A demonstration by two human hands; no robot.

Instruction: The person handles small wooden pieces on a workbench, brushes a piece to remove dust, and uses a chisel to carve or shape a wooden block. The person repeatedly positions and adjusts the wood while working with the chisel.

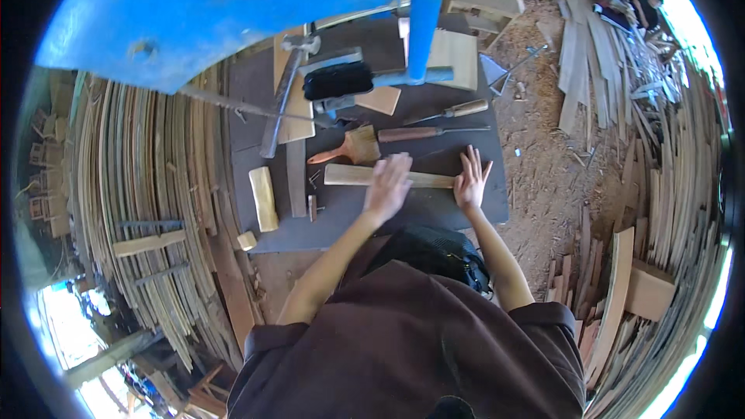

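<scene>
A light wooden strip (349, 175) lies crosswise on the dark tabletop (419, 209) in front of me. My left hand (388, 190) rests across the middle of it, slightly blurred, with its fingers stretched out. At the strip's right end my right hand (470, 182) touches the wood, fingers extended and thumb apart. Neither hand is wrapped round anything. Just beyond the strip are a flat paintbrush (358, 145) with an orange-brown handle and a chisel-like tool (411, 133) with a dark wooden handle. Another tool with a pale wooden handle (466, 108) lies farther back.
A large blue metal part (233, 8) and a blue post (425, 23) fill the upper view. A hammer-like tool (285, 101), a black brush (337, 80) and wood blocks (264, 199) lie about the table. Stacked planks (147, 178) stand left; scrap timber (594, 70) lies right.
</scene>
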